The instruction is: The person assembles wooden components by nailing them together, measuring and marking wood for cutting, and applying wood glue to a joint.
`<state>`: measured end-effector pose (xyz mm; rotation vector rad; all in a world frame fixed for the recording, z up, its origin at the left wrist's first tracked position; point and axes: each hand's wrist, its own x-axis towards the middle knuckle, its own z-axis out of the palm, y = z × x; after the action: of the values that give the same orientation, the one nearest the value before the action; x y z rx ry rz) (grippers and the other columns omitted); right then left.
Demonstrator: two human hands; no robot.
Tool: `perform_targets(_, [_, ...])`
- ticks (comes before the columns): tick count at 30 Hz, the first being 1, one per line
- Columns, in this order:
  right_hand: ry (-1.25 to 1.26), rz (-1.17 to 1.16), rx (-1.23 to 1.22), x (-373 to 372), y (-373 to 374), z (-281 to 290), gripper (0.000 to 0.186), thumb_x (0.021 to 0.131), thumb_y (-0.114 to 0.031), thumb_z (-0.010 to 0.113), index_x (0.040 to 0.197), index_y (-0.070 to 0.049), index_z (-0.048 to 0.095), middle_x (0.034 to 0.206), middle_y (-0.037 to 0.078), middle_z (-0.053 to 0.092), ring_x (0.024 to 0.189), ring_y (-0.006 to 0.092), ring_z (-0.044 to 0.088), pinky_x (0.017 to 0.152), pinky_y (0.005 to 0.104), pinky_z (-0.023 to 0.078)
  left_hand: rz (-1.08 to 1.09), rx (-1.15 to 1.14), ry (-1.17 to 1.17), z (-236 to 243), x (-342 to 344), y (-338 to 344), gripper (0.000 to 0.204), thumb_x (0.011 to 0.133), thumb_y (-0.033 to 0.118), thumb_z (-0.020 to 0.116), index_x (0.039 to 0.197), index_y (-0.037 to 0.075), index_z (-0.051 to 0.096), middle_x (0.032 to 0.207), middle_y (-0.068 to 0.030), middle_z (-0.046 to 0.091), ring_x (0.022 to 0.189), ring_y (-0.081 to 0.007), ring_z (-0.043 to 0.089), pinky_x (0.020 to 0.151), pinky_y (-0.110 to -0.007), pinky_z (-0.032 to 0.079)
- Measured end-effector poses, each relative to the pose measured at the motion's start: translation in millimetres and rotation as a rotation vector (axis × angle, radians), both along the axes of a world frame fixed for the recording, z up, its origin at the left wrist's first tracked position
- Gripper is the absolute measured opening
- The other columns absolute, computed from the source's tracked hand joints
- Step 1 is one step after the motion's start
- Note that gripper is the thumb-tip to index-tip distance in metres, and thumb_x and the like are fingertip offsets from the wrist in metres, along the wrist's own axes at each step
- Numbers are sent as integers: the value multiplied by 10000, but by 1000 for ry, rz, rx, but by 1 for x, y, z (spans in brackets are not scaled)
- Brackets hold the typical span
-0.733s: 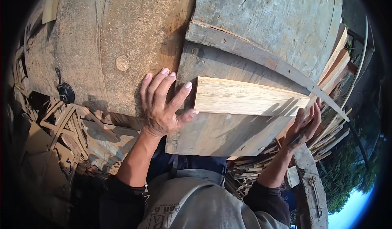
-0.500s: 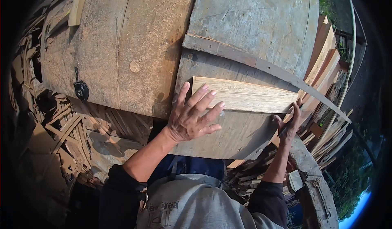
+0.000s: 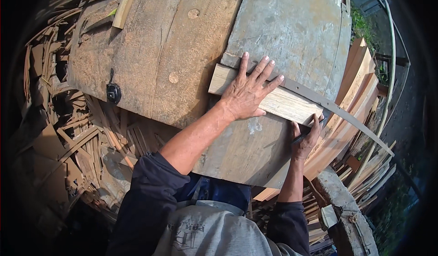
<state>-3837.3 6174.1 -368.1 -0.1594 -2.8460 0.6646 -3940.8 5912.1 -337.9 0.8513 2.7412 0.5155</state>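
A short pale wooden board lies slantwise on the worn workbench, its far long edge up against a long metal straightedge. My left hand rests flat across the board toward its left end, fingers spread and the tips reaching over the straightedge. At the board's right end, my right hand has its thumb and fingers at the near corner. A dark slim stick-like thing is in that hand; its exact kind is hard to make out. The fingers partly hide it.
A wooden tabletop strewn with sawdust adjoins the grey bench panel. On its near edge sits a black tape measure. Scrap wood piles up at left; planks lean at right, beside a concrete ledge.
The board has shifted away from me against the straightedge and tilted. My left hand has moved forward from its near-left end onto its top. My right hand stays at its right end.
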Motion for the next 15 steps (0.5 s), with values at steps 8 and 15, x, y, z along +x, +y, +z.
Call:
perform_targets(8, [25, -5, -14, 0, 1, -1, 772, 725, -305, 821, 1343, -23, 452, 1396, 257, 446, 1340, 408, 381, 1123, 491, 290, -33, -61, 96, -8, 5, 21, 1153, 619, 743, 670, 1502, 138, 241, 1485, -172, 250, 1422, -340, 165, 1130, -693, 13])
perform_targets(15, [28, 2, 14, 1, 0, 0, 771, 722, -319, 818, 1342, -33, 459, 1395, 249, 453, 1335, 407, 390, 1126, 504, 287, -64, -148, 110, -3, 4, 22, 1142, 642, 752, 649, 1503, 126, 235, 1433, -167, 303, 1387, -338, 224, 1159, -639, 16])
